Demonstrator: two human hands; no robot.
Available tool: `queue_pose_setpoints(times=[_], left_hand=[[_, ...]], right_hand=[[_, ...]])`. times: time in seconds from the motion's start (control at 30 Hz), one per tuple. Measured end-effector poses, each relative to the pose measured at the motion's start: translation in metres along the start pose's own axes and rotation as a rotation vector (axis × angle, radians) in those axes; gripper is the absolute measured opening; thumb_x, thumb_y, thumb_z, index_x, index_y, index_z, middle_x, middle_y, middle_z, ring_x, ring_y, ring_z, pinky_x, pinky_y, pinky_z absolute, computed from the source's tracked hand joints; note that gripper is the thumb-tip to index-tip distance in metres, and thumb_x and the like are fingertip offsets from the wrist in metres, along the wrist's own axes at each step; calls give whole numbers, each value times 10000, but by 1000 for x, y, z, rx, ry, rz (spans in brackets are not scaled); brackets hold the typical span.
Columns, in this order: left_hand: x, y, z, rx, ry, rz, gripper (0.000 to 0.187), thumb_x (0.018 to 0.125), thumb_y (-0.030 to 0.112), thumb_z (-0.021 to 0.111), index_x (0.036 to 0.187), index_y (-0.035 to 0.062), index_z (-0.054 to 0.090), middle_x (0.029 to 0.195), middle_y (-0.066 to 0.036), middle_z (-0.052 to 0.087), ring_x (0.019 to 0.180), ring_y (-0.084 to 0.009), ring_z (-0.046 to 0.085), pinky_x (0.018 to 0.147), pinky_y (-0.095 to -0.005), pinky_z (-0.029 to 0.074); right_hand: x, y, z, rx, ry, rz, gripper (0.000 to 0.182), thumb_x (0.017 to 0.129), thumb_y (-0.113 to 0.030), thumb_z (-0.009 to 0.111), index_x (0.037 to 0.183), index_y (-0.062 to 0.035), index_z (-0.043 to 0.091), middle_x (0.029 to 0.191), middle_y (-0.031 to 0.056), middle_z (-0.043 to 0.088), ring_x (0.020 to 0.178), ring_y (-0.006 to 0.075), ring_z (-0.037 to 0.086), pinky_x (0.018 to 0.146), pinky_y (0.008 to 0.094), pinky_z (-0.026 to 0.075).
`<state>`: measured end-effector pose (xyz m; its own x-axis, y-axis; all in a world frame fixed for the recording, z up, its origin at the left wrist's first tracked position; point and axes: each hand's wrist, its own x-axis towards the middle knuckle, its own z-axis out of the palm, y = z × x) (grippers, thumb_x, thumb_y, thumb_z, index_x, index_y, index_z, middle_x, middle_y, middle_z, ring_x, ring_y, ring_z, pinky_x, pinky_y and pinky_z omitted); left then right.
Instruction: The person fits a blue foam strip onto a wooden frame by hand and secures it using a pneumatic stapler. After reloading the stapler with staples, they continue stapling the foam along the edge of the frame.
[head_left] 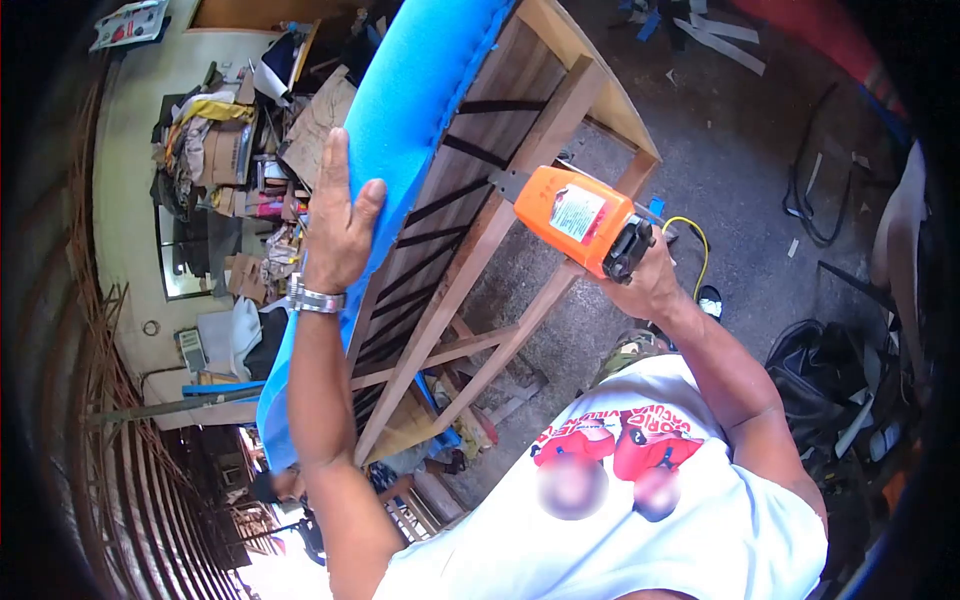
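My left hand (338, 225) lies on the blue foam padding (400, 110) with its fingers stretched out and the thumb apart. The padding wraps over the edge of a wooden furniture frame (470, 255), which is strung with dark webbing straps (440, 205). In my right hand (648, 282) is an orange staple gun (568, 215) with a white label, my fingers wrapped round its grip. Its narrow metal nose points left, right at the frame's rail by the straps. A yellow hose (697, 232) curves beside the gun.
Boxes, cloth and other clutter (225, 150) are piled against the wall on the left. Scraps (725, 35) and a dark cable (800, 190) lie on the concrete floor (720, 130). A black bag-like heap (825, 370) sits at the right. Another person (285, 485) is partly visible below the frame.
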<state>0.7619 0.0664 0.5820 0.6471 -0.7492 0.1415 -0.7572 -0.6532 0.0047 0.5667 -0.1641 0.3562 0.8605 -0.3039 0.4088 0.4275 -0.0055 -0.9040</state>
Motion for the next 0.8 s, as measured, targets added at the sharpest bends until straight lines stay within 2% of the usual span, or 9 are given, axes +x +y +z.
queue_pose_setpoints(times=[0.17, 0.27, 0.33, 0.37, 0.47, 0.57, 0.7, 0.77, 0.8], left_hand=[[-7, 11, 18, 229, 160, -13, 936, 963, 648, 558, 1603, 18, 295, 1606, -265, 367, 1470, -426, 380, 1207, -526, 285], [-10, 10, 20, 281, 191, 22, 936, 958, 651, 562, 1604, 27, 299, 1605, -255, 374, 1465, -430, 388, 1188, -561, 302], [-11, 12, 21, 336, 205, 29, 900, 968, 593, 594, 1596, 16, 306, 1590, -274, 386, 1460, -435, 397, 1186, -524, 332], [-12, 12, 22, 365, 206, 36, 883, 974, 564, 611, 1592, 11, 310, 1583, -283, 392, 1458, -438, 402, 1185, -505, 348], [-11, 9, 27, 369, 253, 51, 886, 943, 554, 641, 1585, 26, 333, 1577, -250, 408, 1431, -443, 423, 1149, -579, 353], [-12, 14, 30, 399, 272, 26, 858, 935, 498, 668, 1575, 23, 348, 1562, -244, 428, 1412, -439, 443, 1133, -574, 375], [-14, 12, 32, 411, 287, 31, 839, 939, 471, 669, 1573, 24, 351, 1562, -241, 427, 1412, -430, 445, 1128, -571, 385], [-14, 10, 33, 406, 295, 33, 835, 940, 472, 666, 1572, 25, 352, 1566, -237, 423, 1417, -425, 442, 1130, -571, 385], [-14, 9, 32, 408, 295, 34, 835, 940, 474, 665, 1571, 26, 353, 1568, -235, 422, 1418, -423, 441, 1132, -572, 384]], right_hand=[[19, -11, 10, -78, -34, -128, 313, 827, -103, 807, 1108, -10, 705, 961, 116, 768, 885, 228, 759, 824, 332, 580], [29, -18, 24, -34, 11, -177, 313, 821, -78, 796, 1111, -8, 703, 956, 116, 767, 877, 236, 762, 819, 337, 587], [35, -17, 32, -68, 46, -236, 307, 818, -59, 785, 1109, -6, 702, 954, 112, 768, 868, 239, 765, 815, 341, 591], [37, -17, 35, -29, 38, -206, 292, 821, -37, 767, 1104, -5, 702, 952, 109, 768, 873, 245, 766, 817, 349, 594], [34, -14, 41, 9, 39, -163, 281, 823, -40, 760, 1096, -7, 706, 943, 109, 765, 875, 243, 761, 812, 346, 587], [32, -12, 44, -174, 21, -124, 272, 818, -52, 764, 1081, -7, 709, 927, 107, 762, 851, 220, 754, 788, 336, 580], [30, -2, 43, -288, -70, -81, 513, 819, -188, 872, 1269, -54, 667, 1199, 110, 737, 1102, 228, 719, 971, 377, 565], [25, 4, 52, 11, 49, 1, 348, 796, -95, 816, 1113, -23, 693, 994, 96, 750, 919, 208, 738, 837, 342, 575], [24, 2, 53, 41, 71, 1, 336, 789, -79, 814, 1099, -18, 699, 983, 100, 754, 905, 207, 743, 830, 337, 578]])
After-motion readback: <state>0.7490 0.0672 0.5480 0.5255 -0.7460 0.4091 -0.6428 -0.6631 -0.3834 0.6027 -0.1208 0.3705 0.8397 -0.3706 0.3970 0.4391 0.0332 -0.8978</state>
